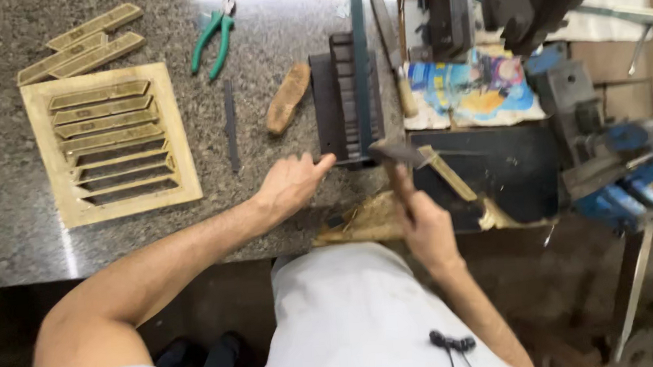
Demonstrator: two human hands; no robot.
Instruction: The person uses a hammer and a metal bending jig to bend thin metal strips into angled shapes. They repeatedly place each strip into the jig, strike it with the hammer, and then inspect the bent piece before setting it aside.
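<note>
Hammer (400, 163) gripped by right hand (426, 226); left hand (290, 184) open beside dark grille (336, 98); pliers (213, 36) beyond.

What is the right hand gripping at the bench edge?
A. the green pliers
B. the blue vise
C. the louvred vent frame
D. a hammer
D: the right hand is closed round the wooden handle of a hammer, whose dark head is raised over the black plate; the pliers lie untouched farther back.

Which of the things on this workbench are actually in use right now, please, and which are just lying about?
In use: hammer in right hand; brass slat; dark plate; left hand steadying nearby.
Lying about: green pliers; louvred vent frame; loose slats; blue vise.
</note>
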